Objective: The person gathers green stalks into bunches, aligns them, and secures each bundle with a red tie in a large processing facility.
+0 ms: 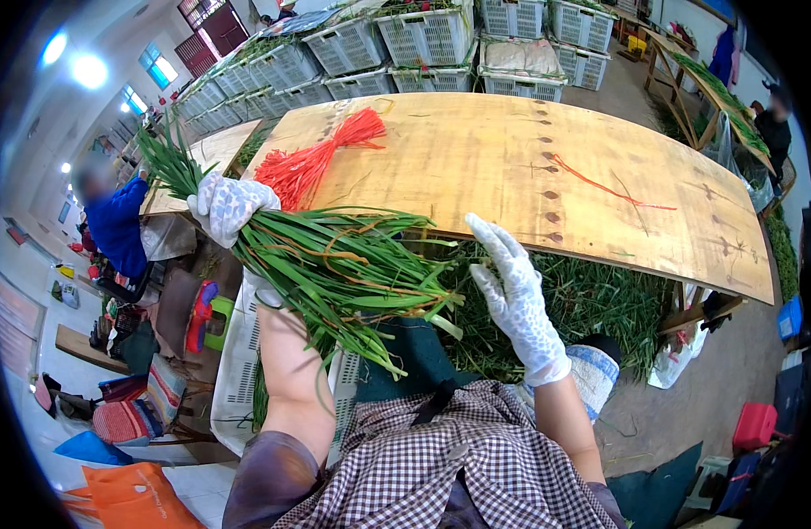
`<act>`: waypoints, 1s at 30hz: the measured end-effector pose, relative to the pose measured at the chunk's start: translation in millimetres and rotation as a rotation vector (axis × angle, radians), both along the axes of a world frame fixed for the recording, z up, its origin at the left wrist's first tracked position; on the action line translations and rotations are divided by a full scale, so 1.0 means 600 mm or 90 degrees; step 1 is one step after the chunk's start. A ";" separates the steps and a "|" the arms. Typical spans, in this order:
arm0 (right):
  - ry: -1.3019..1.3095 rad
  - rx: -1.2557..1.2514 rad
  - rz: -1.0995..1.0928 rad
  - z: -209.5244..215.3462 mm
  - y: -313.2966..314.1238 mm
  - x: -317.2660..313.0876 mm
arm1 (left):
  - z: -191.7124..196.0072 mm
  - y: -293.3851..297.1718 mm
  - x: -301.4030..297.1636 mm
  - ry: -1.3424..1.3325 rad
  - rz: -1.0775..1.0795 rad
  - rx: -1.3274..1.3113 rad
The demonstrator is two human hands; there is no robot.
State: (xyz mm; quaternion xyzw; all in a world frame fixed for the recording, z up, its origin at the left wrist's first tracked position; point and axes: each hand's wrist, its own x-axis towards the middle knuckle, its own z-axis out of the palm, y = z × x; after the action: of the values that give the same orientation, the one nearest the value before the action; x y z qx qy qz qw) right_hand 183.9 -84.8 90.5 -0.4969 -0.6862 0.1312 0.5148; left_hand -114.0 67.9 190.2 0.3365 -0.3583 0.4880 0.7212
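At the near left edge of the counter, a bunch of long green leaves is held up in gloved hands.

The bunch is gripped near its far left end by the left hand, closed tight around the stalks, so that short leaf tips stick out to the far left and the long blades fan down to the near right, over the lap. The right hand is held open just right of the blades, fingers spread and touching nothing. A bundle of red ties is laid on the wooden counter just beyond the bunch, and a single red tie is seen further right. Loose green leaves are piled under the counter's near edge. White crates are stacked at the far side.
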 end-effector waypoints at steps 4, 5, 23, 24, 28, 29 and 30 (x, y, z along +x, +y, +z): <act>-0.055 -0.099 0.094 -0.021 0.021 -0.004 | -0.022 0.008 0.020 -0.020 -0.010 -0.002; -0.081 -0.221 0.073 -0.030 0.025 0.000 | -0.022 0.004 0.019 -0.020 -0.003 -0.020; -0.277 0.185 -0.011 -0.042 0.002 -0.054 | -0.066 0.002 -0.006 0.021 0.054 -0.189; -0.257 0.204 -0.035 -0.046 -0.002 -0.050 | -0.069 0.004 0.009 0.020 0.042 -0.194; -0.149 0.052 -0.146 -0.087 -0.003 -0.009 | -0.074 0.020 -0.060 0.050 0.141 -0.174; -0.164 0.024 -0.199 -0.114 -0.004 0.018 | -0.078 0.020 -0.073 0.055 0.166 -0.184; -0.283 -0.113 -0.271 -0.148 -0.008 0.051 | -0.088 0.022 -0.082 0.067 0.191 -0.206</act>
State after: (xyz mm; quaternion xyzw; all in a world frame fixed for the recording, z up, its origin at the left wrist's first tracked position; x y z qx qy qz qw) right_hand 214.6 -89.4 1.5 -0.6886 -0.6484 -0.0318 0.3230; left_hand -163.1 81.1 137.6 0.2910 -0.1830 0.6226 0.7030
